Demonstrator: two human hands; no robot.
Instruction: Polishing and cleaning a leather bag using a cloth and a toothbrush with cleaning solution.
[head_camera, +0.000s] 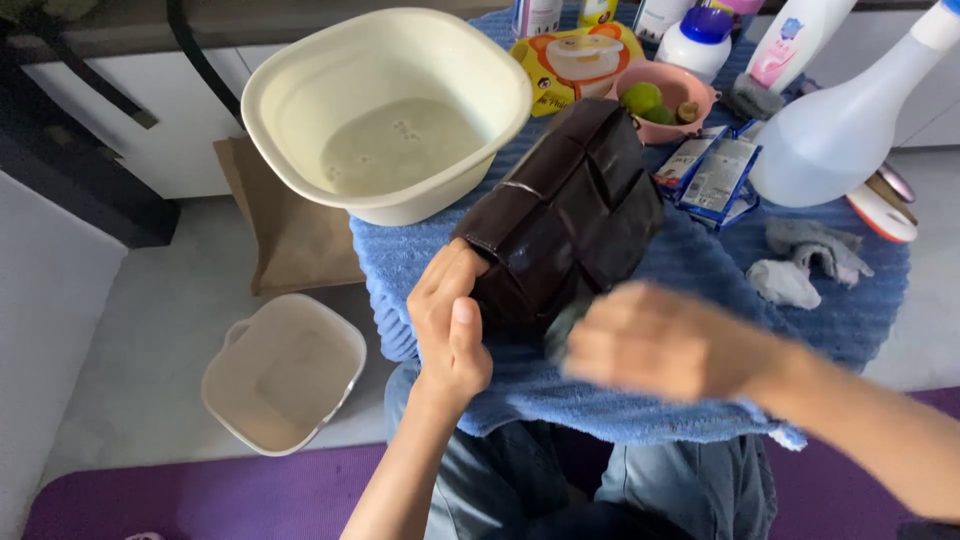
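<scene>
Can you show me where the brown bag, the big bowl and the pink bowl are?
Brown bag (575, 205), head view, on its quilted side.
Big bowl (300, 75), head view, on its cream inner wall.
Pink bowl (690, 85), head view, on its right rim.

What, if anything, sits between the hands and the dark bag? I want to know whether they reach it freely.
Nothing visible does. The left hand already grips the near corner of the dark brown bag. The blurred right hand is at the bag's lower edge, seemingly pressing a small greyish cloth against it.
</scene>
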